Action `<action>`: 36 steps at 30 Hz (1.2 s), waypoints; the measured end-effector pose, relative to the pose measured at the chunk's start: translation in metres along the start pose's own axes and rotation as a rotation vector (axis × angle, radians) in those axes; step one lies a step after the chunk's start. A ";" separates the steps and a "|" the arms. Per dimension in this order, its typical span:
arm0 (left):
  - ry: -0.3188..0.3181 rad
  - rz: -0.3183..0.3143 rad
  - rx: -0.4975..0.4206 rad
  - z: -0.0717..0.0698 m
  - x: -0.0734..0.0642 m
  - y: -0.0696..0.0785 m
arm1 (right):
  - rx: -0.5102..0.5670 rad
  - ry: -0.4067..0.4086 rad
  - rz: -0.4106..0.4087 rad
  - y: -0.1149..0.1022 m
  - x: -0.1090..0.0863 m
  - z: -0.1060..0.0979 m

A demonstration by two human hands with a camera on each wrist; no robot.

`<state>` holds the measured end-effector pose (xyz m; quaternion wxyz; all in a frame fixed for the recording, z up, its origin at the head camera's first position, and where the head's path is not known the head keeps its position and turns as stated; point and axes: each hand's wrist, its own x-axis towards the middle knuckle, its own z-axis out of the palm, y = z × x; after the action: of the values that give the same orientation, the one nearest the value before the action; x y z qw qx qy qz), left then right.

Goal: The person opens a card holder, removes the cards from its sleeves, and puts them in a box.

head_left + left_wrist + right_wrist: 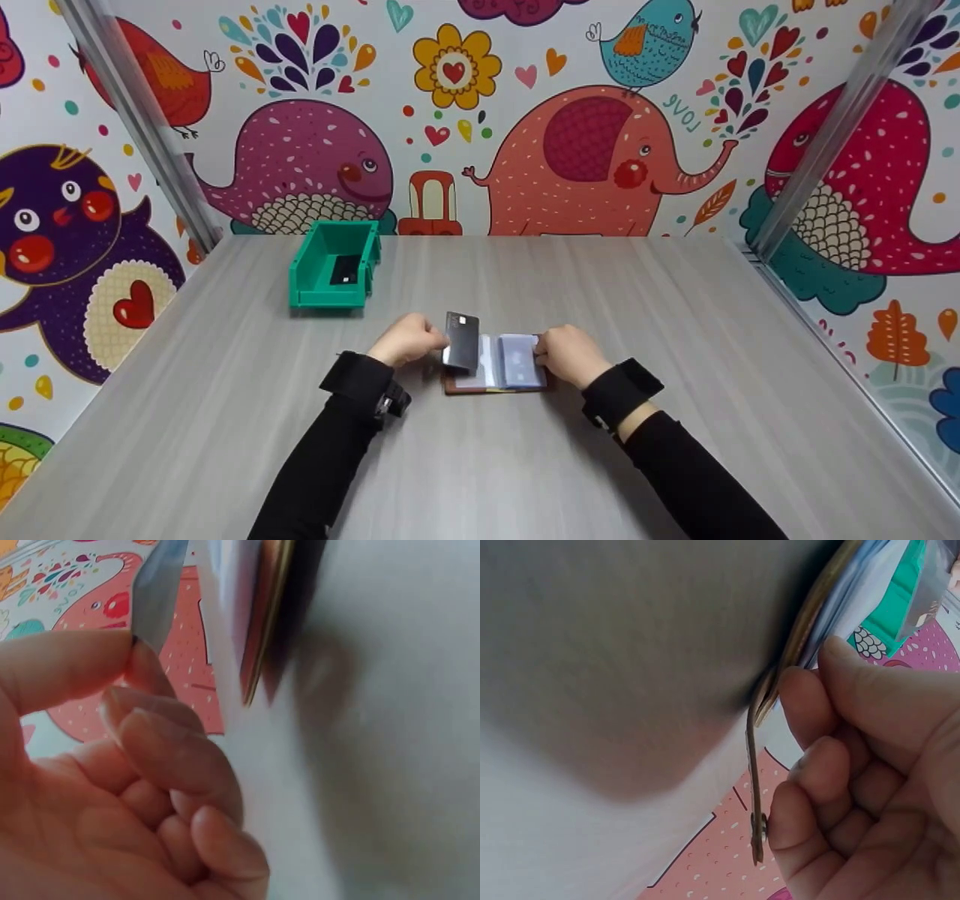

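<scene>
My left hand (409, 339) pinches a black bank card (462, 345) by its left edge, between thumb and forefinger. The card is raised and tilted over the left half of an open brown card holder (495, 390) lying on the table. Clear plastic sleeves (519, 361) fill the holder's right half. At that side my right hand (574, 352) grips the edge of the holder and its sleeves between thumb and forefinger. In the right wrist view a closing strap (754, 780) with a snap sticks out beside the curled fingers. The left wrist view shows the card (159, 596) edge-on.
A green plastic bin (326, 299) stands at the back left of the table (637, 300), with a black card (346, 268) inside. Behind the table rises a wall (517, 45) printed with cartoon animals. Metal posts (142, 127) stand at both back corners.
</scene>
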<state>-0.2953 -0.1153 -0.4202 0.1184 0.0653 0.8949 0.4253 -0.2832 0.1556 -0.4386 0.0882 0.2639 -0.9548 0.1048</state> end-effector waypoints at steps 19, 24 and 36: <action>0.064 -0.043 0.089 -0.051 -0.010 -0.017 | 0.004 0.005 0.000 0.000 0.000 -0.001; 0.061 -0.059 0.104 -0.062 -0.008 -0.022 | 0.012 -0.008 0.018 0.000 0.000 -0.001; 0.164 -0.110 0.179 -0.108 -0.004 -0.020 | 0.018 -0.022 0.042 0.000 0.000 0.000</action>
<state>-0.3205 -0.2095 -0.3691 0.0619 -0.0086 0.9381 0.3406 -0.2837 0.1553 -0.4389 0.0729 0.2457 -0.9601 0.1124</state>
